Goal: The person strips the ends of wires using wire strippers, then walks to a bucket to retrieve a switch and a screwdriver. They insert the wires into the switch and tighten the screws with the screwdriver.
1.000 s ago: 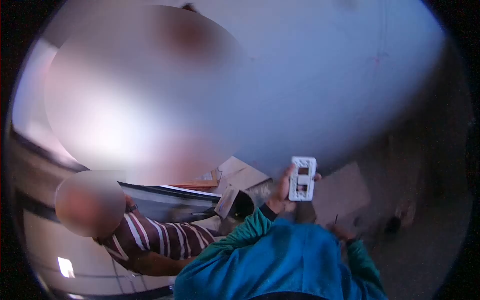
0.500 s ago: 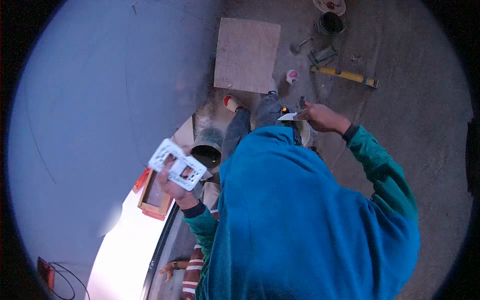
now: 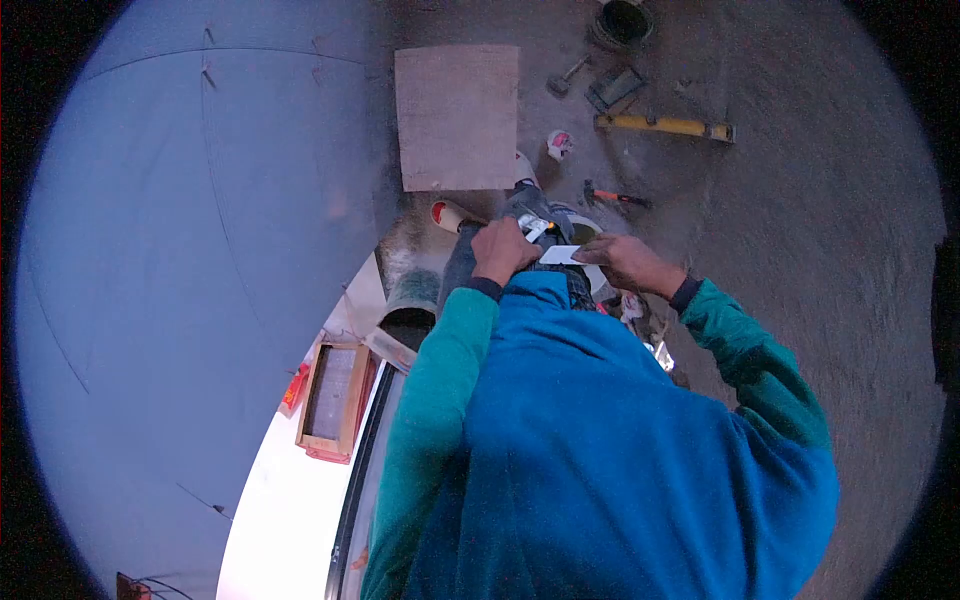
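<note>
My left hand (image 3: 505, 250) is closed in front of my chest, its fingers bent around a white slotted plastic plate (image 3: 536, 230), of which only a small part shows past the knuckles. Just right of it, my right hand (image 3: 635, 265) pinches a flat white rectangular plate (image 3: 565, 256) by its right end. The two hands are close together, and the flat plate's left end reaches the left fingertips. Below them, a light round bucket (image 3: 588, 232) is partly covered by my right hand and the plate.
A square board (image 3: 460, 118) lies on the floor ahead. Around it are a yellow spirit level (image 3: 665, 126), a hammer (image 3: 617, 196), a small white tub (image 3: 560, 145) and a dark bucket (image 3: 622, 24). To the left stand another bucket (image 3: 412, 295), a wood-framed box (image 3: 335, 398) and the wall (image 3: 150, 250).
My left hand has swung from the far left in to my chest, bringing the slotted plate beside my right hand. The view has shifted, and the hammer now shows.
</note>
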Available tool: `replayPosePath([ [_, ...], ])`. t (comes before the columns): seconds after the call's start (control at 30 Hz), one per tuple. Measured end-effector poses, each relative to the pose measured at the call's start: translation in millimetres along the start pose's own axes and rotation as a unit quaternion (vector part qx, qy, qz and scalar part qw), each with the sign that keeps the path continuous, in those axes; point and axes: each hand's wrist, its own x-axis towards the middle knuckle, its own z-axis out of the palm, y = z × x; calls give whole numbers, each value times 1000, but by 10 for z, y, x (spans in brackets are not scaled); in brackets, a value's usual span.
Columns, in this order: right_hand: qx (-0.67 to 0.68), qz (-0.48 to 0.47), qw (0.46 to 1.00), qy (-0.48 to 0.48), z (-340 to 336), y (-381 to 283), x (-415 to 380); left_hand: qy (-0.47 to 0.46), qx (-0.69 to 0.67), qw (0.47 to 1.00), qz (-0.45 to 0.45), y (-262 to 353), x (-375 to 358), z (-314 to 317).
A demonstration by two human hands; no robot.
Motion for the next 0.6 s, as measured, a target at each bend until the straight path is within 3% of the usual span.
replayPosePath([
  [0.03,3,4,1000,1,8,-60,-11,-4,2,1000,2,-10,26,53],
  [0.1,-70,-19,997,4,-34,-171,8,76,78,993,48,11,53,72],
  [0.33,-137,-23,987,77,39,-404,399,167,36,979,113,24,40,-131],
  [0.4,-182,74,977,-80,56,-468,602,162,58,979,113,26,-9,-179],
  [0.43,-184,70,977,-79,85,-368,682,150,79,979,113,46,-2,-192],
  [0.5,-60,68,989,-116,191,-94,941,144,81,981,101,-2,67,-155],
  [0.53,-7,-118,992,-53,166,29,931,162,67,980,98,-11,46,-138],
  [0.57,-12,-134,990,-53,126,162,882,181,54,977,94,-30,47,-137],
  [0.6,129,-106,985,-50,-13,163,796,154,47,983,88,-134,160,-49],
])
